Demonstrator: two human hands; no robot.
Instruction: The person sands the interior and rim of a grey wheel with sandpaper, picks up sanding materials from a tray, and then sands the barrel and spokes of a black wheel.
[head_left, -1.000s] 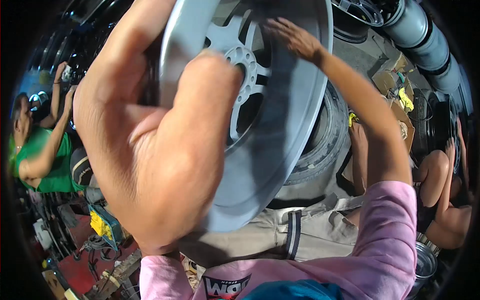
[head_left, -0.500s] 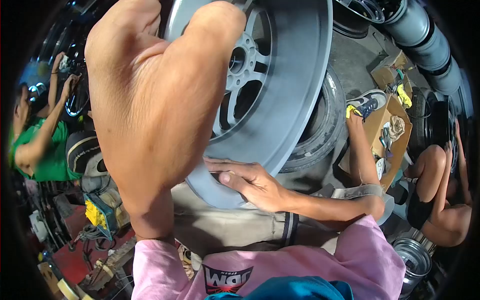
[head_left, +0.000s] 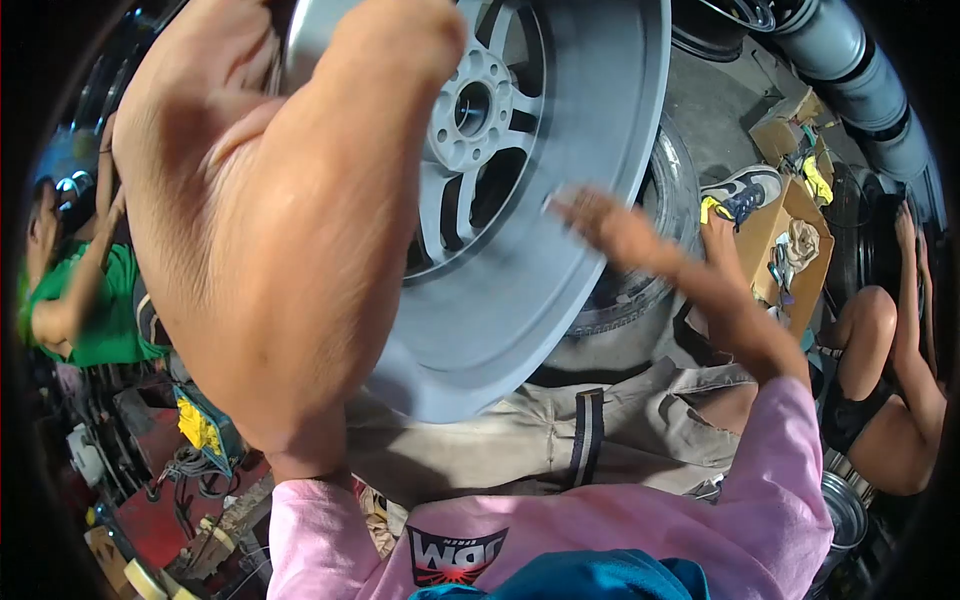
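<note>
A wheel (head_left: 570, 150) is set across the upper middle of the frame, its left part hidden by the left hand (head_left: 262, 225), which is pressed large into the upper left; its fingers are cut off or hidden, so whether it is closed on the wheel cannot be told. The right hand (head_left: 612, 228) is held over the wheel's lower right face with fingers bunched; because of blur, neither contact nor anything pinched there can be made out. At the right, crumpled brown paper (head_left: 802, 245) and small oddments are held in a cardboard box (head_left: 785, 225), with a shoe (head_left: 745, 193) just beside it. In the lower left, a yellow cloth (head_left: 198, 425) is seen at a teal box (head_left: 224, 440). A tire (head_left: 650, 285) is partly covered by the wheel. Grey rims (head_left: 835, 50) are lined up in the upper right; a person in a green shirt (head_left: 95, 300) is seen at the left.
</note>
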